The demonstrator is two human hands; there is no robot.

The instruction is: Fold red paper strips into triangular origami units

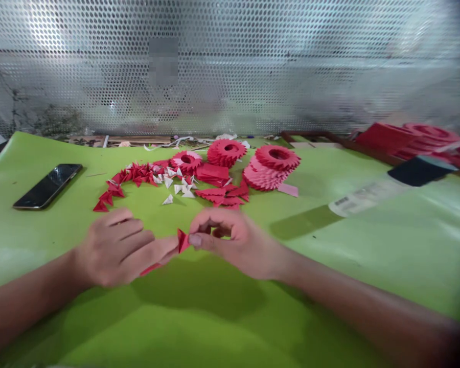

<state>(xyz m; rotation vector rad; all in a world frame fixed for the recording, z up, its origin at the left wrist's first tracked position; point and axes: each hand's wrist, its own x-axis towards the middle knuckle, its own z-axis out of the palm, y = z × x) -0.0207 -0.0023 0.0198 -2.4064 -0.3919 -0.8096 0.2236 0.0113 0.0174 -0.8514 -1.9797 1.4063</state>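
Note:
Thumb and fingertips of my right hand (237,240) pinch a small red folded paper triangle (183,240) above the green table cover. My left hand (118,250) is closed beside it, with a finger and thumb reaching to the triangle's left edge. A strip of red paper (150,269) peeks out under the left hand, and the rest of it is hidden. Just beyond the hands lie red folded triangles (138,174), white folded triangles (184,190) and flat red paper pieces (224,195).
Ring-shaped stacks of red folded paper (225,153) and a pink-and-red stack (268,171) stand at the back. A phone (48,186) lies left. To the right is a clear bottle or tube with a black end (417,171). Behind rises a perforated metal panel (230,66).

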